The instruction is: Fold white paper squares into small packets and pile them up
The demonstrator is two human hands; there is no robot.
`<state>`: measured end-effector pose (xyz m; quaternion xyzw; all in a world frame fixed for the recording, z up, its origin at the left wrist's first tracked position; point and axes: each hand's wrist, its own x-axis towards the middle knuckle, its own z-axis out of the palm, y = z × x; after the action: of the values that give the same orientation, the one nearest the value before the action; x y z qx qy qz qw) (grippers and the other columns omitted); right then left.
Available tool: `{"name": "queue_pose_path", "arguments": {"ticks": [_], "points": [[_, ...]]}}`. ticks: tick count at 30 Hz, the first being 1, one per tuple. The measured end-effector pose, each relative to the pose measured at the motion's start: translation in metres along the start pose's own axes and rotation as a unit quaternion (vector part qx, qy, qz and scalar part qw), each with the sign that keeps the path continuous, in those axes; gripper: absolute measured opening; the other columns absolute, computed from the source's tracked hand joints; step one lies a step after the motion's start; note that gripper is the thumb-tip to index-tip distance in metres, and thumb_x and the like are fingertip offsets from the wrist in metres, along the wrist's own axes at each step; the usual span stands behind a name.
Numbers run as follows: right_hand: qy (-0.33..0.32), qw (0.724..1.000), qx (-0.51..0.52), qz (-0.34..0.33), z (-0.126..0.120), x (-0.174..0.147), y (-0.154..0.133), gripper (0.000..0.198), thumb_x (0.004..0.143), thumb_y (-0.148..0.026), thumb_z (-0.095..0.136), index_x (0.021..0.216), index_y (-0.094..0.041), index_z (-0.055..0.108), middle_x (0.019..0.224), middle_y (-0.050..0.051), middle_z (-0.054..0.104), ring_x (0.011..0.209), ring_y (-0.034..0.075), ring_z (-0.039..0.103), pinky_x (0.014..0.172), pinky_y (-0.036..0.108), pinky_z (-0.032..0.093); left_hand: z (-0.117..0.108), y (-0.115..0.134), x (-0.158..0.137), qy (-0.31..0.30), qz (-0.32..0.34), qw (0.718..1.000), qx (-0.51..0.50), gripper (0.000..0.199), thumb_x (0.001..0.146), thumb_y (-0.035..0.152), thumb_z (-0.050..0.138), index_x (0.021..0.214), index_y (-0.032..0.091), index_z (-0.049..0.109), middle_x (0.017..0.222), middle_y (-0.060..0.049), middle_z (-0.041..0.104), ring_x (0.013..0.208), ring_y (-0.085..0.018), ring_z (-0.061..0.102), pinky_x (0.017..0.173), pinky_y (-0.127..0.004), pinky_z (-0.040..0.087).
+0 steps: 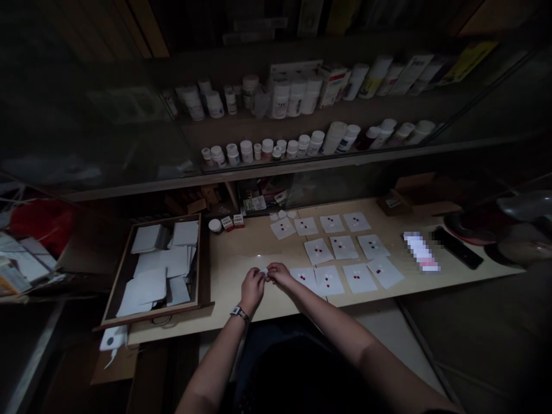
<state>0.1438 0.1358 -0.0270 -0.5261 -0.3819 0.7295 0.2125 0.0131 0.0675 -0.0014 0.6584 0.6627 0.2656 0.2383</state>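
Observation:
My left hand (pixel 252 289) and my right hand (pixel 280 275) meet over the pale table, fingers pinched together. Between their fingertips is a small white folded paper (pixel 264 272), mostly covered by the fingers. Just right of my hands lie several square white papers in rows, such as the near paper (pixel 329 280) and the middle paper (pixel 344 247). Red pills (pixel 317 250) and paler white ones sit on these sheets. My right forearm passes close to the nearest row, and part of one sheet (pixel 304 278) is beside it.
A wooden drawer (pixel 202 282) with stacks of white paper (pixel 152 284) stands at the left. Beyond are a white jar (pixel 215 226) and small boxes (pixel 227 223). A lit phone (pixel 420 251) and a dark phone (pixel 457 248) lie right. Pill bottles (pixel 246 151) line shelves above.

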Motion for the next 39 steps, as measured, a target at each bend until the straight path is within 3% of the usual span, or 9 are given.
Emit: {"name": "queue_pose_path", "arguments": {"ticks": [11, 14, 16, 19, 22, 26, 33, 39], "points": [[0.019, 0.999, -0.044, 0.004, 0.003, 0.008, 0.014, 0.012, 0.058, -0.015, 0.05, 0.069, -0.019, 0.054, 0.05, -0.004, 0.057, 0.052, 0.013, 0.059, 0.043, 0.019, 0.034, 0.0, -0.003, 0.01, -0.044, -0.041, 0.998, 0.005, 0.01, 0.082, 0.01, 0.049, 0.079, 0.018, 0.054, 0.089, -0.006, 0.054, 0.078, -0.017, 0.053, 0.073, -0.028, 0.044], [0.035, 0.992, -0.109, -0.057, 0.0, 0.005, 0.013, 0.016, 0.062, -0.013, 0.05, 0.075, -0.019, 0.056, 0.058, -0.003, 0.059, 0.057, 0.014, 0.059, 0.052, 0.021, 0.041, 0.002, -0.007, 0.013, -0.038, -0.045, 0.998, -0.029, 0.013, 0.08, 0.007, 0.048, 0.074, 0.017, 0.052, 0.085, -0.005, 0.052, 0.077, -0.017, 0.053, 0.073, -0.028, 0.044], [0.058, 0.969, -0.185, -0.151, -0.003, 0.0, 0.01, 0.021, 0.063, -0.011, 0.051, 0.08, -0.02, 0.058, 0.07, -0.002, 0.062, 0.066, 0.014, 0.06, 0.061, 0.023, 0.044, 0.004, -0.009, 0.015, -0.025, -0.044, 0.997, -0.053, 0.013, 0.078, 0.006, 0.048, 0.073, 0.017, 0.052, 0.084, -0.005, 0.052, 0.077, -0.017, 0.053, 0.074, -0.029, 0.044], [0.053, 0.912, -0.315, -0.256, -0.007, -0.009, 0.004, 0.02, 0.066, -0.012, 0.056, 0.083, -0.021, 0.063, 0.085, 0.001, 0.063, 0.078, 0.015, 0.058, 0.07, 0.023, 0.042, 0.005, -0.011, 0.016, -0.016, -0.038, 0.997, -0.065, 0.012, 0.079, 0.007, 0.048, 0.074, 0.017, 0.052, 0.085, -0.006, 0.052, 0.079, -0.017, 0.052, 0.075, -0.03, 0.045], [0.024, 0.876, -0.403, -0.264, -0.008, -0.015, -0.002, 0.017, 0.072, -0.017, 0.059, 0.086, -0.022, 0.067, 0.083, 0.001, 0.062, 0.077, 0.015, 0.056, 0.068, 0.023, 0.039, 0.004, -0.011, 0.015, -0.03, -0.031, 0.998, -0.044, 0.012, 0.081, 0.009, 0.046, 0.078, 0.017, 0.053, 0.089, -0.007, 0.052, 0.08, -0.018, 0.052, 0.076, -0.03, 0.045], [0.006, 0.854, -0.462, -0.239, -0.007, -0.011, -0.004, 0.01, 0.079, -0.023, 0.06, 0.085, -0.021, 0.068, 0.077, 0.001, 0.062, 0.073, 0.015, 0.053, 0.064, 0.022, 0.034, 0.003, -0.009, 0.013, -0.048, -0.03, 0.998, -0.012, 0.011, 0.084, 0.011, 0.045, 0.082, 0.017, 0.054, 0.093, -0.007, 0.053, 0.083, -0.018, 0.052, 0.076, -0.03, 0.044], [0.001, 0.874, -0.429, -0.226, -0.006, 0.001, 0.002, 0.012, 0.083, -0.016, 0.053, 0.083, -0.017, 0.065, 0.081, 0.004, 0.062, 0.077, 0.016, 0.054, 0.068, 0.023, 0.035, 0.001, -0.006, 0.01, 0.017, -0.032, 0.999, -0.027, 0.007, 0.083, 0.014, 0.05, 0.084, 0.018, 0.056, 0.092, -0.007, 0.055, 0.088, -0.02, 0.054, 0.08, -0.033, 0.046], [0.002, 0.885, -0.405, -0.229, -0.007, 0.004, 0.007, 0.019, 0.09, -0.018, 0.044, 0.085, -0.018, 0.062, 0.086, 0.005, 0.061, 0.082, 0.016, 0.053, 0.072, 0.025, 0.037, 0.004, -0.006, 0.004, 0.033, 0.019, 0.999, -0.03, 0.026, 0.087, 0.014, 0.046, 0.109, 0.021, 0.057, 0.111, -0.009, 0.056, 0.1, -0.02, 0.056, 0.086, -0.032, 0.047]]}}
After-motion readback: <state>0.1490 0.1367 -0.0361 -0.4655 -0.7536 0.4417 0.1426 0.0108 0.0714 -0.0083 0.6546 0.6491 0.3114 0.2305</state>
